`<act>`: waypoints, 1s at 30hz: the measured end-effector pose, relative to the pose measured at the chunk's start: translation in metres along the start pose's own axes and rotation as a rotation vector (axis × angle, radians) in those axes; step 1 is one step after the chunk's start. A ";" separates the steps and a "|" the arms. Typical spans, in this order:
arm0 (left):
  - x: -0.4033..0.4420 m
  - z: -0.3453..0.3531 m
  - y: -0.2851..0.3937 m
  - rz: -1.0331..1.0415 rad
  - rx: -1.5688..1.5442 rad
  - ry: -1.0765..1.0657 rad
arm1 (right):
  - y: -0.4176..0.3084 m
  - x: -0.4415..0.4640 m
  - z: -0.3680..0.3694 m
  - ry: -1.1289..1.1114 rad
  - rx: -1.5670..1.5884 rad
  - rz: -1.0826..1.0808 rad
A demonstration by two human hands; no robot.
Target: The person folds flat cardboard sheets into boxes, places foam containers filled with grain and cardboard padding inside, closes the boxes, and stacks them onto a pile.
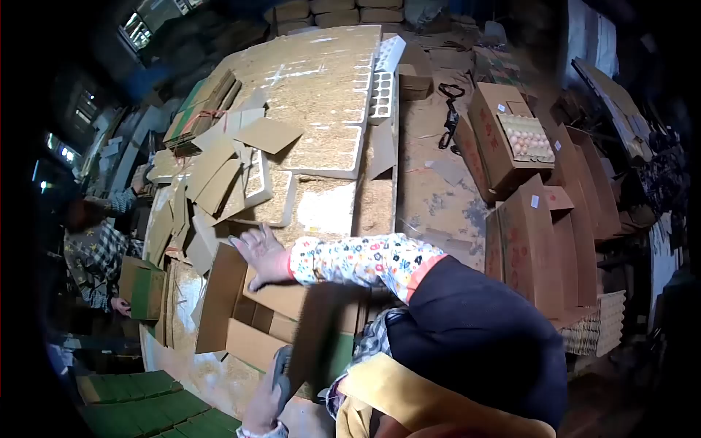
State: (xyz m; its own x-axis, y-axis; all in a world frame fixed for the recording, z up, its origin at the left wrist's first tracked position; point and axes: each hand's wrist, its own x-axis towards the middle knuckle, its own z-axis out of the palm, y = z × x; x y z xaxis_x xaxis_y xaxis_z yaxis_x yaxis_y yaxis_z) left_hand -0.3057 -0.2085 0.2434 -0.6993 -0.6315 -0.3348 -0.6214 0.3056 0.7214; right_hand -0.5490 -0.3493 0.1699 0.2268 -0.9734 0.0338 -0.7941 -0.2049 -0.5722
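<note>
An open cardboard box (257,342) stands on the work surface before me, its flaps standing up. My right hand (261,254), in a floral sleeve, has its fingers spread over the box's upper side, by a raised flap. My left hand (270,390) is at the lower edge, its fingers closed against a dark, motion-blurred flap (315,332) with green on it. Part of that hand is hidden behind the flap. Beyond my right hand lie loose flat cardboard pieces (213,175) and white foam trays (321,139) covered in brown chaff-like bits.
A co-worker's hand (120,306) holds a green-and-brown box (141,290) at left. Green-topped boxes (139,401) stand at lower left. On the right, an egg tray (527,139) rests on a carton (491,109); open cartons (537,255) and stacked egg trays (599,325) stand nearer.
</note>
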 end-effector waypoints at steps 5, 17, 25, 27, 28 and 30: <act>0.008 0.022 0.001 -0.426 -0.179 0.661 | 0.049 0.061 0.016 -0.499 0.204 -0.189; 0.008 0.058 -0.086 -0.294 -1.202 0.633 | 0.035 -0.118 0.017 0.098 0.094 -0.411; -0.034 0.115 -0.108 -0.273 0.174 0.696 | 0.100 0.005 0.032 -0.524 1.323 -0.068; -0.045 0.113 -0.110 -0.535 0.719 0.400 | 0.073 0.010 0.029 -0.439 0.719 -0.184; -0.039 0.084 -0.076 -0.503 0.346 0.733 | 0.042 -0.004 0.020 -0.345 0.478 -0.124; -0.012 0.044 -0.040 -0.383 -0.372 1.115 | 0.013 -0.024 0.026 -0.376 0.530 -0.026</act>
State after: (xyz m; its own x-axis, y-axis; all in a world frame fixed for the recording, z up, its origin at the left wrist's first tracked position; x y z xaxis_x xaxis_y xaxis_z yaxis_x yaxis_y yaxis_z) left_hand -0.2881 -0.1816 0.1916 0.3021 -0.9533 0.0057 -0.4535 -0.1385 0.8804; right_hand -0.5501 -0.3261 0.1401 0.5006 -0.8466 -0.1806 -0.4212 -0.0560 -0.9052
